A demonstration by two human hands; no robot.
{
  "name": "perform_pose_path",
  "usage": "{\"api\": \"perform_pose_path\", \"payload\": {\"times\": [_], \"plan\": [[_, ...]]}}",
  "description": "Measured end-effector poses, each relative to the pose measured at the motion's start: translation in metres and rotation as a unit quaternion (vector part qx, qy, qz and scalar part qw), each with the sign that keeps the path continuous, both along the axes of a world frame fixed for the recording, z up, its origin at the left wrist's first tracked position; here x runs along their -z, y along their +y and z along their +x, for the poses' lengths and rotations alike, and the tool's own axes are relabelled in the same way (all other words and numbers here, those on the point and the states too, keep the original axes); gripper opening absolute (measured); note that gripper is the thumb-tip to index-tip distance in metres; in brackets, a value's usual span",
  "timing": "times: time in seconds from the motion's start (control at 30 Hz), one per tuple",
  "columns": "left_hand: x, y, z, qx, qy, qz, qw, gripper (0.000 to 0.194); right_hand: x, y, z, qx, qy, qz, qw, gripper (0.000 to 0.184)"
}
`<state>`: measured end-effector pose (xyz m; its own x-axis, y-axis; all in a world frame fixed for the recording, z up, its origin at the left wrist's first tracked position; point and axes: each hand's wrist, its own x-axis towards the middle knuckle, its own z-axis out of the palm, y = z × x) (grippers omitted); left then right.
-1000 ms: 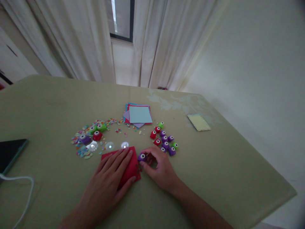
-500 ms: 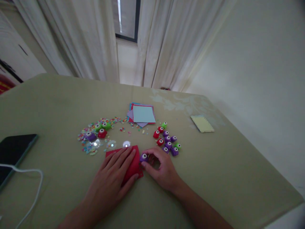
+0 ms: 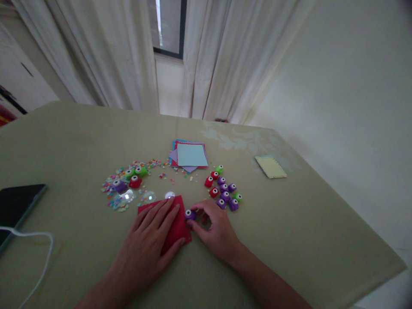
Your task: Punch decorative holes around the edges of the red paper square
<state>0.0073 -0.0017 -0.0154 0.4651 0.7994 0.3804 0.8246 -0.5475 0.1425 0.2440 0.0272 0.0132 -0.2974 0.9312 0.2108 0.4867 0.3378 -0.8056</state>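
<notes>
My left hand [image 3: 146,240] lies flat with fingers stretched out on a red sheet of paper [image 3: 177,225] near the table's front edge. My right hand [image 3: 214,229] is closed on a small purple punch [image 3: 189,214], which sits at the red sheet's right edge. Just beyond my right hand is a cluster of several small red, purple and green punches [image 3: 223,191].
A stack of coloured paper squares [image 3: 189,155] lies further back. Left of it are more punches [image 3: 130,179] amid scattered paper confetti [image 3: 119,195]. A yellow pad [image 3: 270,166] lies at the right. A dark phone [image 3: 17,206] with a white cable [image 3: 35,262] sits at the left edge.
The purple punch in my right hand has shifted slightly left onto the red sheet's edge. My left hand stays pressed on the sheet. The view has swayed a little.
</notes>
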Motion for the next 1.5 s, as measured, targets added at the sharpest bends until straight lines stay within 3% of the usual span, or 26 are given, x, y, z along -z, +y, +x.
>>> {"api": "perform_pose_path", "payload": {"times": [0.4, 0.63, 0.77, 0.97, 1.5], "plan": [[0.001, -0.004, 0.000, -0.019, -0.008, -0.032, 0.999, 0.080, -0.002, 0.002, 0.003, -0.022, -0.004, -0.015, 1.000, 0.024], [0.000, -0.002, 0.000, 0.004, -0.025, -0.052, 0.998, 0.080, -0.001, 0.003, 0.004, -0.013, 0.007, -0.017, 1.000, 0.024], [0.000, -0.002, -0.001, 0.024, -0.032, -0.061, 0.997, 0.078, -0.001, 0.005, 0.008, -0.034, 0.008, -0.037, 0.999, 0.027], [0.002, -0.005, -0.001, -0.005, -0.027, -0.063, 0.998, 0.068, -0.004, 0.007, 0.013, -0.073, 0.027, -0.065, 0.995, 0.024], [-0.003, -0.002, -0.003, 0.009, -0.030, -0.064, 0.997, 0.073, -0.008, 0.009, 0.017, -0.094, 0.022, -0.057, 0.994, 0.020]]}}
